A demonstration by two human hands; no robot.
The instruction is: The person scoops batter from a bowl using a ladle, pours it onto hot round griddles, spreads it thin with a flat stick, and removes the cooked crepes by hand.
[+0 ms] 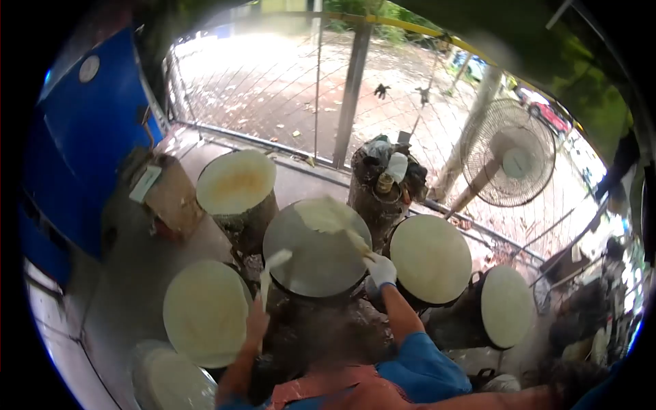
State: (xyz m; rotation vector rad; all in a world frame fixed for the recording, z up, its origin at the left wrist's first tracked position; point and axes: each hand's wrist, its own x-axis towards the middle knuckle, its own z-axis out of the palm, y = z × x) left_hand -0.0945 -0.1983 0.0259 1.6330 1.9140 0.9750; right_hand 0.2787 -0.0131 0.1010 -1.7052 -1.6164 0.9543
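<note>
My left hand, bare, is closed round the handle of a spatula with a pale head, held over the left edge of a round grey griddle. My right hand, in a white glove, is closed at the griddle's right edge on a pale scraper-like tool, partly blurred. The tool points toward a thin pale sheet of batter on the far part of the griddle. Whether the two touch, I cannot tell.
Round griddles with pale surfaces stand around: far left, near left, right and far right. A drum with bags and a can stands beyond. A fan stands by the wire fence.
</note>
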